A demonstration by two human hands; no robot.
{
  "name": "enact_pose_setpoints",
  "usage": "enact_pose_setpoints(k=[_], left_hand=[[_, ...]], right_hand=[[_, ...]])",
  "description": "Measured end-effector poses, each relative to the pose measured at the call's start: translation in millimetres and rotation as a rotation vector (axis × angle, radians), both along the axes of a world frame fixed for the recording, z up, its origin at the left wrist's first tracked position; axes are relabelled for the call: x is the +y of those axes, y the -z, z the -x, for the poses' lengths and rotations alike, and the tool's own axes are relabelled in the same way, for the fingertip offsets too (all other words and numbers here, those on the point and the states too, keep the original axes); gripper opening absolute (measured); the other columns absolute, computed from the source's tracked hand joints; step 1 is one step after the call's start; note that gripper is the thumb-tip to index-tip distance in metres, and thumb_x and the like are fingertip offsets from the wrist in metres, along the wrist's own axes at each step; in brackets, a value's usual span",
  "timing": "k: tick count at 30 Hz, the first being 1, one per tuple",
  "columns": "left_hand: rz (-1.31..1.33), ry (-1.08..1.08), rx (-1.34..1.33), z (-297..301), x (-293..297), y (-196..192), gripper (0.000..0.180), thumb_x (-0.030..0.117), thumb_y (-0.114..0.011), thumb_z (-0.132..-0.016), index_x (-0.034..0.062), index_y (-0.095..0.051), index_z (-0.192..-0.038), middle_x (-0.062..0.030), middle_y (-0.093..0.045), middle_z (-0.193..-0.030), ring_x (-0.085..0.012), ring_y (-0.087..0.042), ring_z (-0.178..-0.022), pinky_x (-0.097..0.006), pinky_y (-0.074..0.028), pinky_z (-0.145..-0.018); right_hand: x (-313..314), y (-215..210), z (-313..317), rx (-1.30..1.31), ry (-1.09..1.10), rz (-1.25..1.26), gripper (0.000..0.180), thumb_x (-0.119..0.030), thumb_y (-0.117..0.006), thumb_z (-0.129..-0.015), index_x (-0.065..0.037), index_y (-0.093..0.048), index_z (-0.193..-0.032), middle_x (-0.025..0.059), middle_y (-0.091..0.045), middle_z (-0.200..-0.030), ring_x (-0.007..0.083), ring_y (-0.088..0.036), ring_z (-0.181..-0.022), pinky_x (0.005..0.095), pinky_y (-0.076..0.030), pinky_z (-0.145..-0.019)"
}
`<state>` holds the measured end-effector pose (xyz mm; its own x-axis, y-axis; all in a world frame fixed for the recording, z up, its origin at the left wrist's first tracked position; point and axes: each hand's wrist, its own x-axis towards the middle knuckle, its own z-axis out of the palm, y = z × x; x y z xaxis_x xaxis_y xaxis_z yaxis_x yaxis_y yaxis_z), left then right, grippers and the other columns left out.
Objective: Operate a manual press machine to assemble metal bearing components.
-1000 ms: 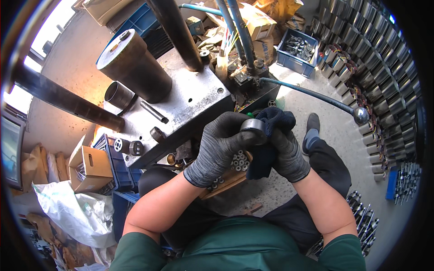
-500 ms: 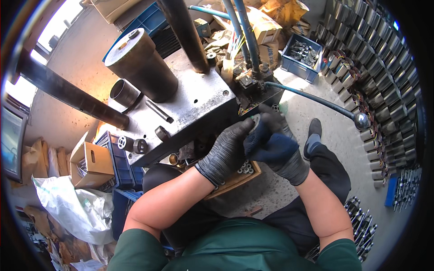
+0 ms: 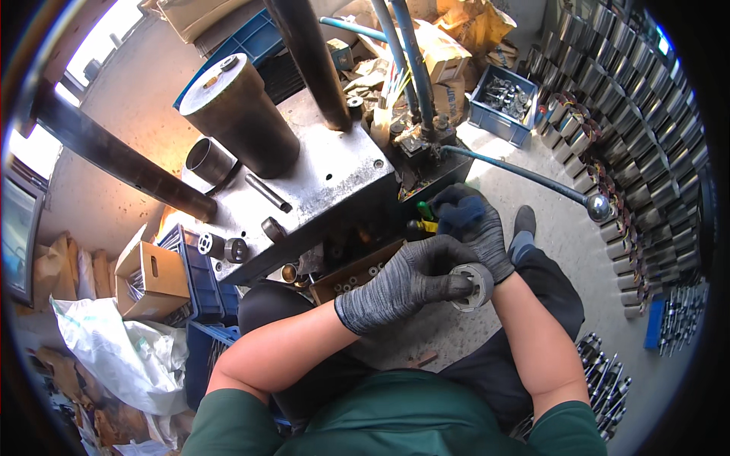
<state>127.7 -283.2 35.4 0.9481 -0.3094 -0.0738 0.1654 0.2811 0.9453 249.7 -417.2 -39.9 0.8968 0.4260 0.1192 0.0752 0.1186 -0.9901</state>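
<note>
My left hand (image 3: 414, 277), in a grey knit glove with dark fingers, pinches the edge of a round grey metal end cap (image 3: 473, 287) with openings in its face. The cap is in front of my right wrist. My right hand (image 3: 487, 239), gloved alike, is raised beyond it near the machine's side. Its fingers are bent around a dark blue cloth (image 3: 461, 213). Below the steel press table (image 3: 327, 163), a wooden box (image 3: 334, 287) holds several small rings, partly hidden by my left hand.
On the press table stand a thick steel cylinder (image 3: 243, 118), a short sleeve (image 3: 209, 161), a lying rod (image 3: 268, 192) and small rings. A blue lever with a ball end (image 3: 598, 207) reaches out to the right. Stacked metal cylinders (image 3: 608, 83) line the right side. Green and yellow handles (image 3: 424, 220) show beyond my hands.
My hands have moved apart. The left came right and nearer, bringing the end cap into plain sight; the right moved slightly farther away with the blue cloth.
</note>
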Motion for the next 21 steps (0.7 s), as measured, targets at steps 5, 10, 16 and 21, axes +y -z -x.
enact_pose_setpoints(k=[5,10,16,21], left_hand=[[-0.063,-0.235,-0.038,-8,23,9,0.050,0.036,-0.082,-0.089,0.0015,-0.062,-0.119,-0.0063,-0.067,-0.105,-0.0144,-0.065,-0.099,-0.032,-0.054,-0.091],[-0.056,-0.523,-0.072,-15,63,-4,0.041,0.023,-0.083,-0.088,-0.0005,-0.059,-0.113,-0.0101,-0.068,-0.102,-0.0161,-0.068,-0.096,-0.030,-0.057,-0.083],[-0.650,-0.918,-0.286,-52,134,22,0.030,0.002,-0.080,-0.087,0.0012,-0.059,-0.110,-0.0049,-0.064,-0.097,-0.0121,-0.062,-0.093,-0.028,-0.053,-0.087],[-0.720,-1.038,-0.276,-75,160,41,0.033,0.016,-0.086,-0.081,0.0023,-0.068,-0.104,-0.0086,-0.069,-0.090,-0.0173,-0.062,-0.083,-0.034,-0.053,-0.080]], right_hand=[[-10,-7,-17,0.055,0.129,-0.126,0.024,-0.007,-0.067,-0.096,0.000,-0.063,-0.118,0.0070,-0.071,-0.103,0.0140,-0.068,-0.091,0.0274,-0.054,-0.082],[18,-18,-19,-0.435,0.235,0.158,0.024,-0.018,-0.066,-0.095,-0.001,-0.063,-0.113,0.0159,-0.073,-0.085,0.0276,-0.074,-0.081,0.0337,-0.055,-0.071],[-5,59,-31,-0.531,0.139,0.812,0.054,-0.024,-0.082,-0.079,-0.004,-0.066,-0.126,0.0224,-0.067,-0.123,0.0381,-0.064,-0.116,0.0456,-0.050,-0.101],[-11,37,-19,-0.443,-0.012,0.822,0.044,-0.030,-0.076,-0.086,-0.006,-0.067,-0.121,0.0213,-0.069,-0.115,0.0388,-0.065,-0.110,0.0479,-0.051,-0.096]])
